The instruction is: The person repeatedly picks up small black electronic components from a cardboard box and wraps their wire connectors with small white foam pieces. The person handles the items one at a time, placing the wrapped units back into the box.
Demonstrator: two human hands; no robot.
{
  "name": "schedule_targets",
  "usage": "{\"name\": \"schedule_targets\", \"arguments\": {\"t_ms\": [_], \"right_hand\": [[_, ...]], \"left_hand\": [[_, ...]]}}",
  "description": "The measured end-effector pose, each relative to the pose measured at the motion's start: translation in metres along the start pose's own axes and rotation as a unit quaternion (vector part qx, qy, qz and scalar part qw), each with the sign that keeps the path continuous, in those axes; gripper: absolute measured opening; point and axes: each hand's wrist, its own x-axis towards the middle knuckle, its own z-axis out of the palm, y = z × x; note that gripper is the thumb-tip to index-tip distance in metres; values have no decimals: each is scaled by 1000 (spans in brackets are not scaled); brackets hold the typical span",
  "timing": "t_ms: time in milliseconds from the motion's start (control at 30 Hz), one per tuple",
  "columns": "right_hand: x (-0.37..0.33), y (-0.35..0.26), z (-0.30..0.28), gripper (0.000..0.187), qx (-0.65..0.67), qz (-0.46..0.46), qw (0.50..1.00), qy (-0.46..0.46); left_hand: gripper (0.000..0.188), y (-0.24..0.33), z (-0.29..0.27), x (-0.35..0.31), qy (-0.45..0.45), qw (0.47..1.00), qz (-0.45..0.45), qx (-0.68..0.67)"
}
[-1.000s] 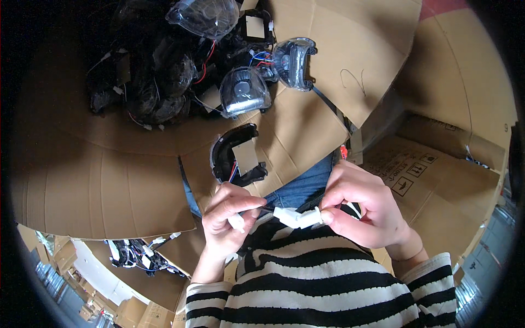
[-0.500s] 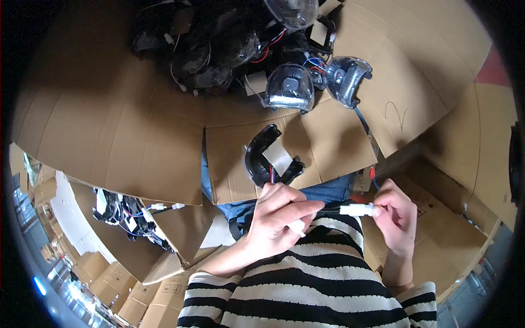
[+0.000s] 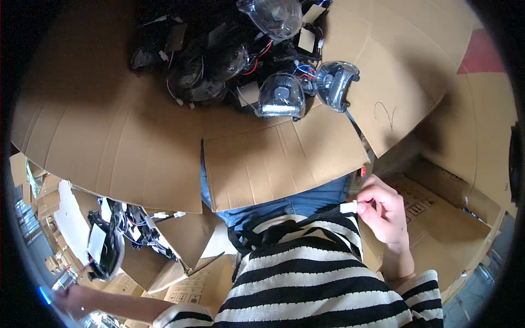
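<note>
**Left hand out to the far lower left, right hand keeps the white connector**

Half a second ago both hands met in front of the striped shirt, working a small white piece between them. Now they are well apart. The right hand (image 3: 383, 210) sits at about 4 o'clock, its fingers (image 3: 365, 206) pinched closed on a small white connector (image 3: 348, 207) — a black cable (image 3: 295, 221) runs from it leftward across the lap, over the blue jeans.

The left hand (image 3: 70, 300) has swung out to about 8 o'clock, at the dark rim of the view; the arm stretches along the lower edge. It is just below a black curved housing (image 3: 106, 246) with a white tag, which lies among wires and cardboard boxes (image 3: 180, 240) on the floor. The hand is blurred and dim there, so I cannot tell whether its fingers are open or closed, or whether they touch the housing.

The black curved part that lay on the cardboard flap (image 3: 273, 164) earlier is no longer there; the flap is bare. At 12 o'clock, on the cardboard-covered counter (image 3: 109, 136), a heap of lamp units (image 3: 281, 93) with clear lenses and coloured wires lies as before.
</note>
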Motion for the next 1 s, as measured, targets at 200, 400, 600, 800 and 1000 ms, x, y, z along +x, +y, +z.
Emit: {"name": "schedule_targets", "arguments": {"t_ms": [200, 400, 600, 800, 1000], "right_hand": [[-2, 1, 4, 3, -41, 3, 999, -18], [2, 11, 2, 3, -50, 8, 998, -26], [-1, 6, 4, 3, -59, -16, 998, -22], [-3, 15, 5, 3, -68, 1, 998, -13], [5, 15, 6, 3, -67, 12, 997, -24]], "left_hand": [[31, 142, -12, -48, -104, 927, 123, -338], [24, 338, -164, -107, -551, 380, 56, -741], [53, 514, -102, -224, -451, 627, 78, -630], [33, 556, -115, -231, -601, 423, -113, -668], [19, 476, -164, -173, -597, 186, -260, -736]]}}
